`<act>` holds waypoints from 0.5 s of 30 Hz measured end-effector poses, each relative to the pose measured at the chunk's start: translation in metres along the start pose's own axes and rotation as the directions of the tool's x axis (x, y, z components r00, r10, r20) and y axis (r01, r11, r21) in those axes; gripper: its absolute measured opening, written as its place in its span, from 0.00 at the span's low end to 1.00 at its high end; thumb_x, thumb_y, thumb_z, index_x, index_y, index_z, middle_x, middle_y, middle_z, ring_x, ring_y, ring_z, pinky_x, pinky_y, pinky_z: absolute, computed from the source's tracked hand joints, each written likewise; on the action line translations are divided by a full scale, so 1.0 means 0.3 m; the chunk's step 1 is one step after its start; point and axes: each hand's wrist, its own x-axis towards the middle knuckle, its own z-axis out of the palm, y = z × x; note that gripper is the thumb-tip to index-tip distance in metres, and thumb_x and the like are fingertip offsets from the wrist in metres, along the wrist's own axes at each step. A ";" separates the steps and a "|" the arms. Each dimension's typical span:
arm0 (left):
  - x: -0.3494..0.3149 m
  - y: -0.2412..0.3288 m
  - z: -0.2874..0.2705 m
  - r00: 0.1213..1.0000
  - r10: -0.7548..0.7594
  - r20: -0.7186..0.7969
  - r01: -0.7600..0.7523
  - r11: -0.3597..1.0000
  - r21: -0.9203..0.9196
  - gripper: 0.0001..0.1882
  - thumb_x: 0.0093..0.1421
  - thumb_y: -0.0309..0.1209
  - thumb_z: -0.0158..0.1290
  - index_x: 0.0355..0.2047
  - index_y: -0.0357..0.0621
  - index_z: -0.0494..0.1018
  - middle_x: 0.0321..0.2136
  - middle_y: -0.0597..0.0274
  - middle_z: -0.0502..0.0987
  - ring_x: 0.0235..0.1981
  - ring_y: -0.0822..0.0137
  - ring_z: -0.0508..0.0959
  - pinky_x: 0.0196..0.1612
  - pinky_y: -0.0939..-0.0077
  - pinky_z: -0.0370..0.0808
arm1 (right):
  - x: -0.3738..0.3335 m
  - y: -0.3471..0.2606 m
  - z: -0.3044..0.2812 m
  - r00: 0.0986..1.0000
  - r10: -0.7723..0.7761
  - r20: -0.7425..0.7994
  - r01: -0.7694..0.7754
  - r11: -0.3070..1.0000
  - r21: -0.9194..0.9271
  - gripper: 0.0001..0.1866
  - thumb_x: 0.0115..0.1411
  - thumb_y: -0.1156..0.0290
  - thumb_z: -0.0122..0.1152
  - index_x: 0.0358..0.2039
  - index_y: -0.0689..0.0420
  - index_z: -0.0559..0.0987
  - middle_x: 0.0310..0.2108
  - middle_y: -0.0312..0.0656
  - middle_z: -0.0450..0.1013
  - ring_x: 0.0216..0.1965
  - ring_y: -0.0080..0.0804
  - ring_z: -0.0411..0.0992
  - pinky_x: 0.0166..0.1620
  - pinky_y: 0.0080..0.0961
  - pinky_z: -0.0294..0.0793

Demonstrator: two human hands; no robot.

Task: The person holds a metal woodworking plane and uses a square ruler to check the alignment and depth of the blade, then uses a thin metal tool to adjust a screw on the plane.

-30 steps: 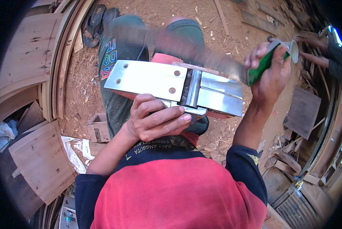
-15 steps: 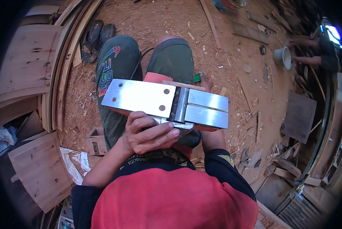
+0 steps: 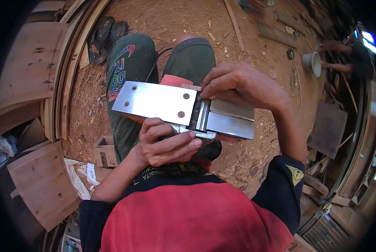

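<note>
An upturned electric planer (image 3: pixel 154 103) lies across my lap, its shiny metal sole facing up. Between its two sole plates runs the cutter drum (image 3: pixel 202 114), bright along one edge. My left hand (image 3: pixel 165 145) is closed round the planer's near side, fingertips by the near end of the drum. From the right, my right hand (image 3: pixel 238 86) reaches over the slotted sole plate (image 3: pixel 232 119). Its thumb and fingers are pinched together at the far end of the drum; whatever they hold there is hidden. A reddish part (image 3: pixel 175 80) of the planer shows beyond the sole.
Wood shavings and offcuts cover the dirt floor. Sandals (image 3: pixel 106 38) lie beyond my left knee, near long boards (image 3: pixel 76 59). Wooden panels (image 3: pixel 43 185) stand at left, with a small wooden box (image 3: pixel 105 151) nearer me. Another person's arms (image 3: pixel 337 66) reach to a pale bucket (image 3: pixel 311 64) at right.
My right hand has come up from beyond the planer, where it was beside something green, and now bends over the drum's far end. The left hand keeps its hold.
</note>
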 end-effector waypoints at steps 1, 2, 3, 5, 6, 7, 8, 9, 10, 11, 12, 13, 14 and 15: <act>0.003 0.001 -0.001 1.000 0.005 0.001 -0.005 1.000 0.006 0.25 0.45 0.33 0.68 0.48 0.64 0.83 0.45 0.86 0.78 0.38 0.73 0.70 0.44 0.74 0.69 | 0.010 0.001 0.001 1.000 -0.005 0.022 0.005 1.000 -0.018 0.13 0.53 0.82 0.65 0.40 0.57 0.85 0.42 0.40 0.81 0.42 0.44 0.79 0.46 0.36 0.77; 0.004 0.003 -0.001 1.000 -0.006 -0.004 0.006 1.000 0.012 0.25 0.45 0.33 0.68 0.48 0.64 0.83 0.45 0.86 0.78 0.38 0.73 0.70 0.44 0.74 0.69 | 0.019 -0.001 -0.002 0.999 -0.011 0.034 0.011 1.000 -0.016 0.13 0.53 0.82 0.65 0.40 0.57 0.85 0.42 0.40 0.81 0.42 0.44 0.79 0.46 0.36 0.77; 0.005 0.004 0.000 1.000 -0.003 -0.010 0.003 1.000 0.018 0.25 0.46 0.33 0.68 0.48 0.65 0.83 0.45 0.87 0.78 0.38 0.73 0.70 0.44 0.74 0.70 | 0.028 -0.006 -0.007 0.998 -0.023 0.059 0.026 0.998 -0.050 0.14 0.53 0.82 0.65 0.41 0.56 0.85 0.42 0.40 0.81 0.43 0.43 0.78 0.46 0.36 0.78; 0.006 0.003 -0.003 1.000 -0.007 -0.015 0.007 1.000 0.030 0.25 0.47 0.34 0.68 0.48 0.66 0.83 0.46 0.88 0.78 0.38 0.74 0.70 0.44 0.75 0.70 | 0.042 -0.015 -0.012 0.995 -0.041 0.096 0.049 0.996 -0.080 0.15 0.52 0.81 0.65 0.41 0.56 0.85 0.42 0.40 0.81 0.43 0.43 0.78 0.46 0.37 0.78; 0.004 0.003 -0.005 1.000 -0.016 -0.020 0.017 0.999 0.035 0.25 0.47 0.34 0.68 0.48 0.66 0.83 0.46 0.88 0.78 0.38 0.74 0.70 0.44 0.75 0.70 | 0.047 -0.021 -0.012 0.993 -0.060 0.098 0.073 0.988 -0.139 0.16 0.51 0.81 0.65 0.41 0.55 0.85 0.42 0.39 0.81 0.44 0.42 0.78 0.46 0.36 0.78; 0.003 0.004 -0.007 1.000 -0.014 -0.015 0.014 0.999 0.039 0.25 0.47 0.34 0.68 0.48 0.66 0.83 0.46 0.89 0.78 0.38 0.74 0.70 0.44 0.76 0.70 | 0.050 -0.025 -0.011 0.992 -0.078 0.100 0.097 0.976 -0.197 0.17 0.51 0.81 0.65 0.42 0.55 0.85 0.43 0.39 0.81 0.45 0.42 0.78 0.47 0.36 0.78; 0.004 0.003 -0.007 1.000 -0.006 -0.011 0.007 0.999 0.039 0.25 0.47 0.34 0.69 0.49 0.67 0.83 0.46 0.89 0.78 0.38 0.75 0.71 0.44 0.76 0.70 | 0.053 -0.028 -0.012 0.991 -0.079 0.107 0.099 0.975 -0.199 0.17 0.51 0.81 0.65 0.42 0.55 0.85 0.43 0.39 0.81 0.45 0.42 0.78 0.47 0.36 0.78; 0.004 0.003 -0.004 1.000 -0.003 -0.024 0.004 0.999 0.039 0.25 0.47 0.35 0.69 0.49 0.67 0.83 0.46 0.89 0.78 0.37 0.75 0.71 0.44 0.77 0.70 | 0.053 -0.031 -0.012 0.990 -0.077 0.116 0.102 0.967 -0.234 0.15 0.52 0.77 0.62 0.42 0.54 0.85 0.43 0.39 0.81 0.46 0.41 0.78 0.47 0.36 0.78; 0.004 0.004 -0.003 1.000 -0.005 -0.027 0.006 0.999 0.039 0.25 0.47 0.35 0.69 0.49 0.67 0.83 0.46 0.89 0.78 0.37 0.75 0.71 0.44 0.77 0.70 | 0.052 -0.032 -0.013 0.990 -0.074 0.124 0.105 0.957 -0.269 0.15 0.54 0.74 0.60 0.42 0.53 0.85 0.44 0.38 0.81 0.47 0.41 0.77 0.47 0.35 0.79; 0.002 0.002 -0.003 1.000 -0.006 -0.027 0.007 0.999 0.041 0.25 0.47 0.35 0.69 0.49 0.67 0.83 0.46 0.89 0.78 0.37 0.75 0.71 0.44 0.77 0.70 | 0.054 -0.027 -0.010 0.989 -0.075 0.130 0.107 0.958 -0.267 0.15 0.54 0.74 0.60 0.42 0.53 0.85 0.44 0.38 0.81 0.47 0.41 0.77 0.47 0.35 0.79; 0.001 0.001 -0.003 1.000 -0.007 -0.026 0.008 0.999 0.042 0.25 0.48 0.35 0.69 0.49 0.67 0.83 0.46 0.89 0.78 0.37 0.75 0.71 0.44 0.77 0.70 | 0.053 -0.021 -0.006 0.987 -0.089 0.135 0.127 0.944 -0.305 0.15 0.54 0.73 0.60 0.42 0.53 0.85 0.44 0.37 0.81 0.46 0.39 0.77 0.47 0.34 0.79; -0.001 -0.001 -0.003 1.000 -0.012 -0.027 0.013 0.999 0.042 0.25 0.48 0.35 0.69 0.49 0.67 0.83 0.46 0.89 0.78 0.37 0.75 0.71 0.44 0.77 0.70 | 0.052 -0.015 -0.003 0.985 -0.103 0.140 0.146 0.928 -0.343 0.15 0.55 0.72 0.60 0.43 0.52 0.85 0.43 0.37 0.81 0.45 0.38 0.77 0.47 0.33 0.79; 0.000 -0.001 -0.003 1.000 -0.010 -0.024 0.011 0.999 0.039 0.25 0.48 0.35 0.69 0.49 0.67 0.83 0.46 0.89 0.78 0.37 0.75 0.71 0.44 0.77 0.70 | 0.047 -0.013 -0.001 0.985 -0.104 0.141 0.147 0.928 -0.343 0.15 0.55 0.72 0.60 0.43 0.52 0.85 0.43 0.37 0.81 0.45 0.38 0.77 0.47 0.33 0.79; 0.001 -0.001 -0.004 1.000 -0.009 -0.021 0.010 0.999 0.035 0.25 0.47 0.35 0.69 0.49 0.67 0.83 0.46 0.89 0.78 0.37 0.75 0.71 0.43 0.77 0.70 | 0.041 -0.011 0.000 0.985 -0.120 0.123 0.157 0.921 -0.355 0.15 0.54 0.72 0.60 0.43 0.51 0.85 0.43 0.35 0.81 0.45 0.37 0.77 0.47 0.32 0.79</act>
